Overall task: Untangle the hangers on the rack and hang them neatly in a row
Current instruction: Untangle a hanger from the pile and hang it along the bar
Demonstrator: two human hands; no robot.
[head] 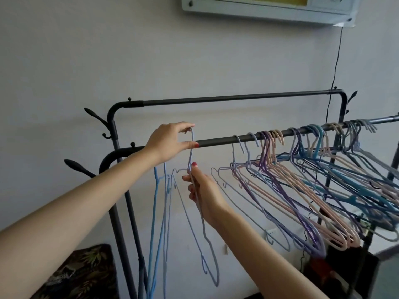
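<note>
Our left hand (pixel 170 140) reached up at centre-left of the frame, thumb and forefinger pinched; our right hand (pixel 205 194) gripped just below it, fingers curled.

White wall unit (pixel 269 9) with dangling black cord (pixel 336 55); leaf-patterned dark cushion (pixel 86 275) below.

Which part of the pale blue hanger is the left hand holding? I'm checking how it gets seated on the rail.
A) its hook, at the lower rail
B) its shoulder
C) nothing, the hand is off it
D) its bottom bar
A: the left hand pinches the hook of the pale blue hanger at the lower rail, while the right hand grips its neck below.
</note>
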